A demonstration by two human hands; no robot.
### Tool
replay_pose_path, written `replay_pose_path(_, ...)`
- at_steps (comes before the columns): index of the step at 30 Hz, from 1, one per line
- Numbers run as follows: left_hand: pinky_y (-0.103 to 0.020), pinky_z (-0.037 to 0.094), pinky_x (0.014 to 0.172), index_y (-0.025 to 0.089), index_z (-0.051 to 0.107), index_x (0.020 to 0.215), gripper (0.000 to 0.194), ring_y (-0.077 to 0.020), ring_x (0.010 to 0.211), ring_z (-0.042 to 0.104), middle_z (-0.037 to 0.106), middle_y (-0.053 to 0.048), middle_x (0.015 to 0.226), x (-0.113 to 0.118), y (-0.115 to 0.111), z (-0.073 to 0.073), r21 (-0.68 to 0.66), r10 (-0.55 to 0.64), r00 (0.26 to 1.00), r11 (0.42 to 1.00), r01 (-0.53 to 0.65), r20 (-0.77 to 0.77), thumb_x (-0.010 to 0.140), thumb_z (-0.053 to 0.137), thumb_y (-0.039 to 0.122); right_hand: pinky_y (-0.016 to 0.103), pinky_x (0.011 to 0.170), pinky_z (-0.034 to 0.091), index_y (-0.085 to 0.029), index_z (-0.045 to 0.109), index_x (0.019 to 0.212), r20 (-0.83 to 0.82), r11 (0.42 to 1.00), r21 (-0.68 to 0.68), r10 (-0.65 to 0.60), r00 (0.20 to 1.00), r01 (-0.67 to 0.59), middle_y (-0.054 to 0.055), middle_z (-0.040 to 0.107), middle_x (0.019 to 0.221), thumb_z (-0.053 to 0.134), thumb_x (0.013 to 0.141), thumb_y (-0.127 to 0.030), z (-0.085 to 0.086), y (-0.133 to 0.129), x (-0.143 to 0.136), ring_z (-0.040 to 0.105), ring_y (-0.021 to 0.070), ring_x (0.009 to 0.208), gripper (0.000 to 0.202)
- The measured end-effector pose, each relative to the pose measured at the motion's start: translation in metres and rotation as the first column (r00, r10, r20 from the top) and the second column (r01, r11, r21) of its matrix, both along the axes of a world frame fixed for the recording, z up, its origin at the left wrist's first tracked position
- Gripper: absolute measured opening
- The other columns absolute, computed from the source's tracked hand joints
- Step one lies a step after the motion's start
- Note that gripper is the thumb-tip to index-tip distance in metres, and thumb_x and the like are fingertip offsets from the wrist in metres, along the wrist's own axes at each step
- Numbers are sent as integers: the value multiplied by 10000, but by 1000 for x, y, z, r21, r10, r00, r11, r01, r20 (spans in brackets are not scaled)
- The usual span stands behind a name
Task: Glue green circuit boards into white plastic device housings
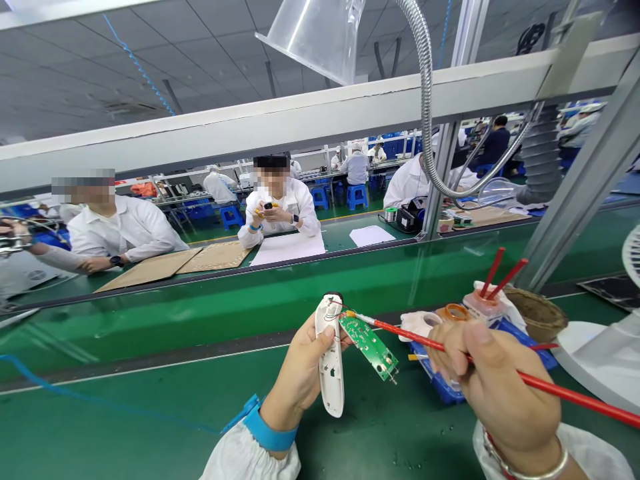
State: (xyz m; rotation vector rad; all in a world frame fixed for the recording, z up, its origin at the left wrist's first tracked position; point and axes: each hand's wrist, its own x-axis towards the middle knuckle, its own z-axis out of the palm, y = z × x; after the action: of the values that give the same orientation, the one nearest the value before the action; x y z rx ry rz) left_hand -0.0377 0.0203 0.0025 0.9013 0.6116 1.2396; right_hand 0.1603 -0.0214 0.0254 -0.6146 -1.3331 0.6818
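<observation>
My left hand (pixel 303 363) is closed around a white plastic housing half (pixel 331 383), held upright above the bench. A green circuit board (pixel 369 345) hangs off to its right, joined near the top by thin wires. Between the fingers of my right hand (pixel 493 380) is a long, red-handled brush (pixel 407 335). The brush tip is at the upper end of the board, beside the housing; whether it touches cannot be told. A blue wrist strap (pixel 273 433) circles my left wrist.
Right of the board, a blue tray (pixel 445 393) holds small jars, one an orange-rimmed jar (pixel 456 312). Red sticks (pixel 505 280) stand in another container. A brown bowl (pixel 537 313) sits behind. A lamp with a flexible metal neck (pixel 425 87) hangs above. Co-workers sit beyond the green divider (pixel 200 310).
</observation>
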Motion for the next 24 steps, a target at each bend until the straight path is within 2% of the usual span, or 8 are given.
replay_pose_path(7, -209, 473, 670, 143, 661, 944, 206, -95, 631, 540, 597, -16, 690, 1, -1, -1, 24, 2, 1000, 1000, -2, -20, 755, 679, 222, 272, 454, 306, -185, 446, 536, 77, 997, -8, -71, 995, 72, -15, 422, 475, 352, 963, -306, 0, -1, 3, 418, 112, 452, 454)
replay_pose_path(14, -258, 475, 768, 143, 648, 966, 234, -124, 729, 566, 611, -36, 769, 3, 4, -7, 14, -31, 999, 999, 31, -20, 755, 679, 239, 264, 442, 291, -185, 433, 518, 192, 991, -7, -132, 973, 136, -16, 413, 461, 333, 969, -314, -1, 3, 6, 413, 107, 443, 480)
replay_pose_path(19, -210, 452, 660, 144, 647, 892, 177, -106, 669, 547, 603, -20, 730, 0, 4, -9, 26, -9, 999, 1000, 10, -51, 754, 677, 251, 259, 447, 285, -183, 411, 492, 344, 969, -12, -229, 911, 248, -27, 390, 442, 390, 951, -331, -2, 12, 6, 382, 92, 422, 483)
replay_pose_path(21, -190, 426, 598, 146, 645, 889, 180, -96, 629, 529, 603, -16, 708, -2, 3, -7, 33, 11, 998, 999, -9, -68, 752, 678, 257, 255, 440, 297, -185, 423, 493, 288, 970, -78, -199, 936, 231, -27, 399, 435, 409, 939, -367, -3, 16, 8, 390, 94, 418, 482)
replay_pose_path(24, -182, 402, 560, 141, 646, 886, 181, -87, 589, 511, 605, -13, 687, -5, 2, -3, 32, 49, 996, 998, -46, -73, 746, 683, 250, 246, 429, 342, -192, 451, 529, -6, 965, -235, -124, 992, 119, -34, 408, 424, 440, 912, -428, -1, 19, 12, 419, 107, 412, 450)
